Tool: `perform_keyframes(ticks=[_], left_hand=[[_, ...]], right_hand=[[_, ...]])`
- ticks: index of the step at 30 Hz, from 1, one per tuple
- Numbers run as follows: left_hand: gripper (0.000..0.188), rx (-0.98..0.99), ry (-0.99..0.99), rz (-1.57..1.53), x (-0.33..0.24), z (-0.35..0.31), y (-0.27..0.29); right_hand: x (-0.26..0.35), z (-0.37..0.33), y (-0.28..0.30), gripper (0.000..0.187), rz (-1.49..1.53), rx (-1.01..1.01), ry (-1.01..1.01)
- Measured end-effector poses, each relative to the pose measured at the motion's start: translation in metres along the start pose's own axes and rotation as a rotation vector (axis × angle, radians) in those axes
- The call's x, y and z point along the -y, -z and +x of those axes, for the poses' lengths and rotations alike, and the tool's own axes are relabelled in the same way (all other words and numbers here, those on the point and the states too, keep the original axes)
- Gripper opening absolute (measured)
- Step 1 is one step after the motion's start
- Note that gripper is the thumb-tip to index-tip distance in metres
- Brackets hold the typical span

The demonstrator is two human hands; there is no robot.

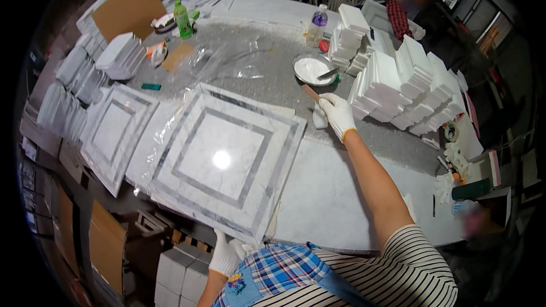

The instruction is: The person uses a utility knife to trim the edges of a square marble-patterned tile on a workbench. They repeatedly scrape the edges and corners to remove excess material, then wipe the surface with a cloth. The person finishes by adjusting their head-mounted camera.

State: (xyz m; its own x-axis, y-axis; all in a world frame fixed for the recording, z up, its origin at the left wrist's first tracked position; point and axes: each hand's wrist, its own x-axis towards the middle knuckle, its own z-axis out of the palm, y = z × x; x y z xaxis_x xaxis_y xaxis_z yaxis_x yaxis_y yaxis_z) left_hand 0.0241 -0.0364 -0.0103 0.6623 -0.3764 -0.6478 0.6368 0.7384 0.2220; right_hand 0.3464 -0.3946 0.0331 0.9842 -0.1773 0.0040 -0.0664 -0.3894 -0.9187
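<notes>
A large square marble panel (pixel 219 173), white with grey inlaid bands, lies on the table in front of me. At its near edge my gloved left hand (pixel 226 254) grips the border, with the thumb up against the rim; the other fingers are partly hidden. My gloved right hand (pixel 336 113) is past the panel's right side, closed round a flat brown strip (pixel 310 92). A crumpled white cloth (pixel 319 118) lies beside that hand. Just beyond the strip sits a round metal bowl (pixel 301 74) of white paste with a putty knife (pixel 328 74) in it.
A second banded marble panel (pixel 116 131) lies to the left. White tile stacks (pixel 387 82) stand at right, more stacks (pixel 122 57) at left. Clear plastic sheeting (pixel 227 59), a green bottle (pixel 182 20) and a clear bottle (pixel 317 25) are farther back. Two other people work across the table.
</notes>
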Motion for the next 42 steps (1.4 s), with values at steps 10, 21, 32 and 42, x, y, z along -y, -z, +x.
perform_keyframes(ticks=[10,21,32,42], left_hand=[[0.121,-0.090,-0.027,0.174,0.000,-0.011,0.013],[0.128,0.432,0.160,-0.604,0.005,0.004,0.053],[0.118,-0.092,-0.049,0.112,0.002,-0.004,0.020],[0.113,-0.101,-0.081,0.156,0.000,-0.013,0.006]], right_hand=[[-0.032,0.119,-0.022,0.036,-0.312,-0.024,-0.123],[-0.038,0.156,-0.029,0.029,-0.579,0.011,-0.206],[-0.073,0.169,-0.035,0.024,-0.459,-0.130,-0.076],[-0.057,0.150,-0.029,0.040,-0.401,0.005,-0.200]])
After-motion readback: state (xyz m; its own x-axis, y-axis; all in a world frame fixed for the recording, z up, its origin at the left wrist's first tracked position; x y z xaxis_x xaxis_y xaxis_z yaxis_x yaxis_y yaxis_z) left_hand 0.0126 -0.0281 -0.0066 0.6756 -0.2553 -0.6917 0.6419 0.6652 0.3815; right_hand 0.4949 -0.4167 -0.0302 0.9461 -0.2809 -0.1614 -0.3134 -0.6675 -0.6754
